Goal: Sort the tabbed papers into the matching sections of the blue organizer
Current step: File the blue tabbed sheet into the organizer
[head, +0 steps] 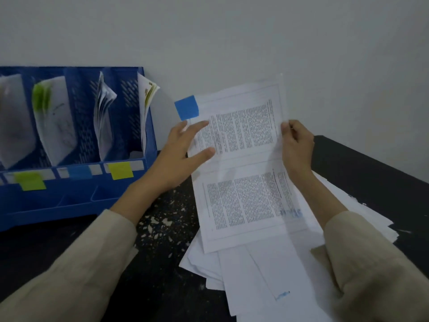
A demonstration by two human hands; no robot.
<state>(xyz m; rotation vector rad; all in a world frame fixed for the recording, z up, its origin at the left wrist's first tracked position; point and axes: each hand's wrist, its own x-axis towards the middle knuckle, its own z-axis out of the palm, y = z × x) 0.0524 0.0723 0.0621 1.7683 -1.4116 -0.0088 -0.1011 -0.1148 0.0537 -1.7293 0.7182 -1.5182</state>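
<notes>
A printed sheet [243,173] with a blue tab [187,107] at its top left corner is lifted off the paper pile [260,270]. My right hand [296,145] pinches its right edge. My left hand [183,152] lies with spread fingers on its left edge, just below the tab. The blue organizer [69,201] stands at the left against the wall. Its front rail carries a green label [30,181], a blue label [80,173] and a yellow label [120,170]. Papers stand in each visible section.
The dark speckled tabletop [160,219] runs between organizer and pile. A white wall [232,43] rises directly behind. The table's right edge [371,156] slants down toward the right. Loose sheets of the pile fan out toward the near edge.
</notes>
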